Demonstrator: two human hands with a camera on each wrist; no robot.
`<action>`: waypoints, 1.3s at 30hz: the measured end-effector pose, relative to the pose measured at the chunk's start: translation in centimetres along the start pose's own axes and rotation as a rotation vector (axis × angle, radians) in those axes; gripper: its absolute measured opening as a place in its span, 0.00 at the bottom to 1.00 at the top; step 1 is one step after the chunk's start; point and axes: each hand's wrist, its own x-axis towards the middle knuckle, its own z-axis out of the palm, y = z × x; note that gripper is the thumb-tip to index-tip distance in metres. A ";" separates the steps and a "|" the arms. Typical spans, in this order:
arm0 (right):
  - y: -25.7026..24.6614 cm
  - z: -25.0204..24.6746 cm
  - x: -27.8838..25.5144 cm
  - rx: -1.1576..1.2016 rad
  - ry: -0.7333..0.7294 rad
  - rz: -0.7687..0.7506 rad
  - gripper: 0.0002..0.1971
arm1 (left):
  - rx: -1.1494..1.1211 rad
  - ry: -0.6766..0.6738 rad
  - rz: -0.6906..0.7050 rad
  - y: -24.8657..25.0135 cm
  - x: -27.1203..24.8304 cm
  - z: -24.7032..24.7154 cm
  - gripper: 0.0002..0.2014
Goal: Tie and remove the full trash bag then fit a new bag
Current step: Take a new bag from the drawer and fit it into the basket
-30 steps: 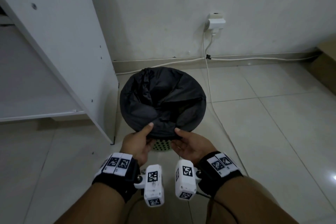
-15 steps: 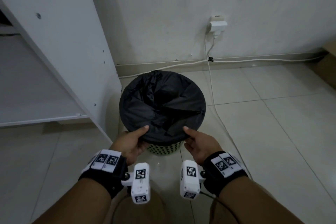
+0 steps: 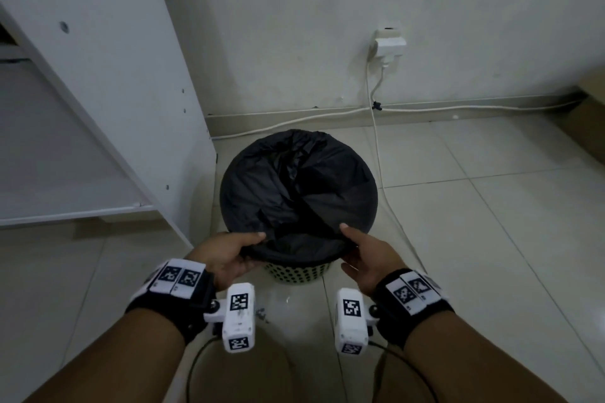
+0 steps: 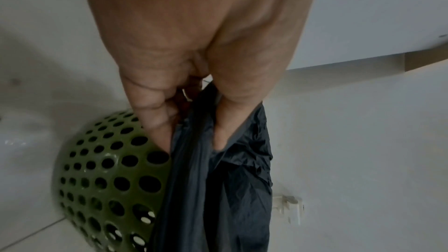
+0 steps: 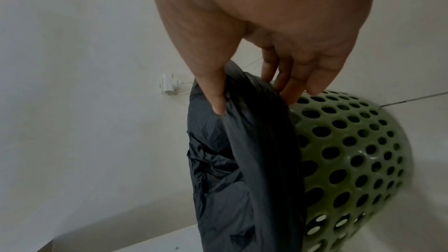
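Observation:
A black trash bag (image 3: pixel 294 193) lines a green perforated bin (image 3: pixel 296 275) on the tiled floor; its mouth is stretched over the rim. My left hand (image 3: pixel 229 255) pinches the bag's near edge on the left, thumb on top and fingers under the fold. In the left wrist view the bag (image 4: pixel 218 179) runs between thumb and fingers beside the bin (image 4: pixel 109 175). My right hand (image 3: pixel 363 252) pinches the near edge on the right. The right wrist view has the thumb pressed on the bag (image 5: pixel 242 150) with fingers behind it, next to the bin (image 5: pixel 351 160).
A white cabinet panel (image 3: pixel 137 91) stands close to the bin's left. Behind it is the wall with a socket and plug (image 3: pixel 388 46); a white cable (image 3: pixel 386 180) trails down along the floor to the bin's right. A cardboard box (image 3: pixel 589 114) sits far right.
Both hands have slid apart along the bag's near edge, left hand leftward and right hand rightward, still pinching it. The bag's edge now lies folded lower over the bin's front rim.

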 end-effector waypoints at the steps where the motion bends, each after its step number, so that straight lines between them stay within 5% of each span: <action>1: -0.1 0.1 0.1 0.014 0.000 0.004 0.17 | -0.004 0.008 0.022 0.3 0.0 -0.2 0.14; 11: 2.0 2.2 0.0 0.140 0.021 -0.038 0.10 | -0.236 0.050 0.135 -5.4 -0.7 3.6 0.11; 19: -0.4 -0.5 0.6 0.146 -0.054 -0.051 0.12 | -0.047 -0.030 0.005 -0.7 -0.5 0.4 0.14; 32: 2.7 2.5 -0.5 0.061 -0.184 0.092 0.05 | -0.188 0.104 0.127 -5.0 0.2 2.9 0.13; 39: -0.6 0.4 0.6 0.117 -0.076 -0.003 0.11 | -0.098 0.076 0.138 -1.9 0.3 0.2 0.15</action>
